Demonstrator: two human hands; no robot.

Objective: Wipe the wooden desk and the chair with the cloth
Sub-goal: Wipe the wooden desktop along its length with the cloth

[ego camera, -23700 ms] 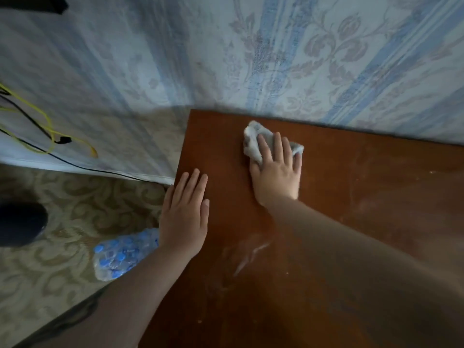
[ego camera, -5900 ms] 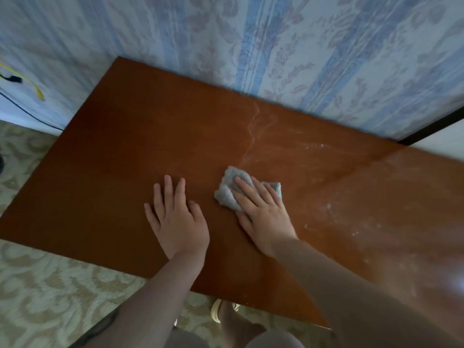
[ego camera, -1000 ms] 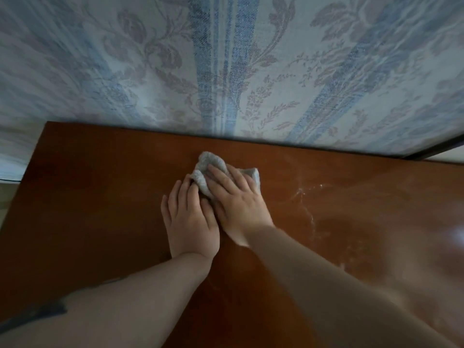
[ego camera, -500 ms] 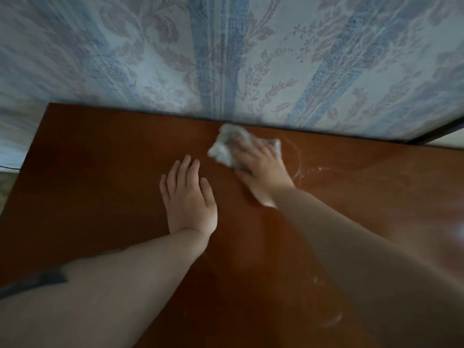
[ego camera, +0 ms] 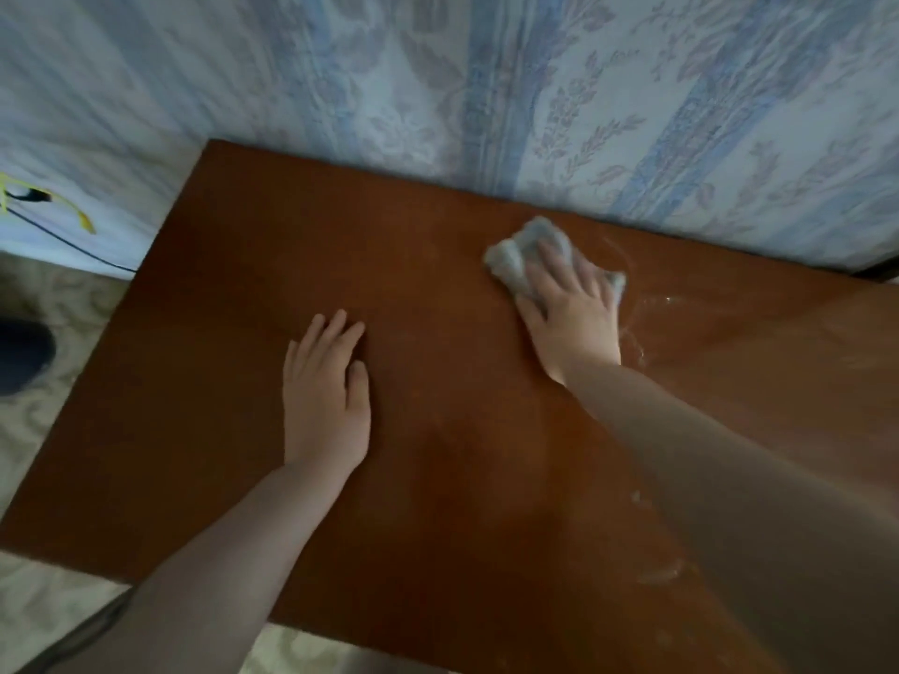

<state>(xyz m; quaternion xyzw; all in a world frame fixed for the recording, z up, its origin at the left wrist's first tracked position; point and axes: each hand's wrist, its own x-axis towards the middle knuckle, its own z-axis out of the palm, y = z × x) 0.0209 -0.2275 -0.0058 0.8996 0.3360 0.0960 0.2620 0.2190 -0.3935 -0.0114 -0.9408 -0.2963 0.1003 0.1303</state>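
The wooden desk carries a crumpled, blurred cloth, seemingly grey, near its wall-side edge.

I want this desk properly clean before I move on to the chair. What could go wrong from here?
1. The cloth is bunched under the right hand beside pale streaks; it may smear the residue rather than lift it.
2. Pale marks near the desk front edge, beside the right forearm, could get missed.
3. The left hand, resting flat, may leave prints on the wood.

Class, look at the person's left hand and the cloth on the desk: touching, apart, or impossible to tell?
Apart. The head view shows bare desk between the left hand and the cloth.
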